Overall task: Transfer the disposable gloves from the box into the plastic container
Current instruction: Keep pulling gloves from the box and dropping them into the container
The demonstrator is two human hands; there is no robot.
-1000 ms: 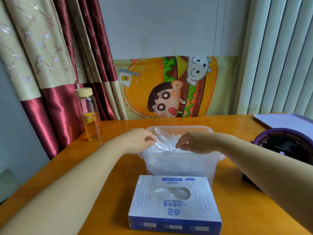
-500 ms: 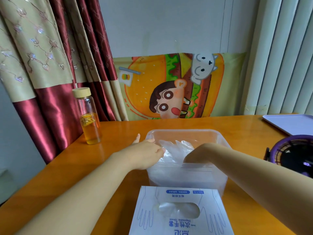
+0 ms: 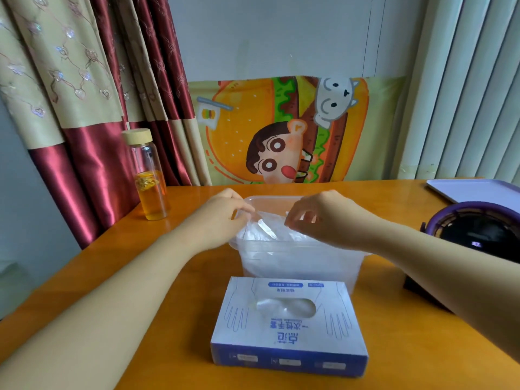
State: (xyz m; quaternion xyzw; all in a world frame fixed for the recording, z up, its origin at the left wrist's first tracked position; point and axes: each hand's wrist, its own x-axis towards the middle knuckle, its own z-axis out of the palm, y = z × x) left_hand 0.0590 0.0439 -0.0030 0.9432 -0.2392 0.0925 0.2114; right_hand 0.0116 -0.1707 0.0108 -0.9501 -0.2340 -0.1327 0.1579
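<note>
1. Both hands have risen since half a second ago. The right hand (image 3: pixel 318 218) was dipped inside the plastic container (image 3: pixel 298 267) then and is now up at rim level, and the left hand (image 3: pixel 225 218) has lifted off the near left corner.
2. Grip: each hand pinches one end of a single clear glove (image 3: pixel 264 228). The left thumb and fingertips are pressed together on its left edge. The right fingers are curled and appear to nip its right edge, though blur hides the exact contact.
3. The glove hangs just above the centre of the frame, over the container's open mouth and above the crumpled pile of gloves (image 3: pixel 261 249) already inside.
4. Orientation: the glove is drawn out so that its long axis runs across the frame, left to right and nearly level. I cannot tell which end is the cuff and which the fingers.
5. Step in hand: this looks like spreading or settling one glove onto the pile, so the transfer is partly done.
6. The box (image 3: pixel 289 325) lies flat at lower centre, just in front of the container, with its long side across the frame. Its oval slot (image 3: pixel 284 306) faces up and clear film shows inside it, so more gloves probably remain.
7. Next move, as I judge it: lower the glove and release both pinches, then bring one hand back to the slot. Thin film may cling to the fingers, so the release should be deliberate.
</note>
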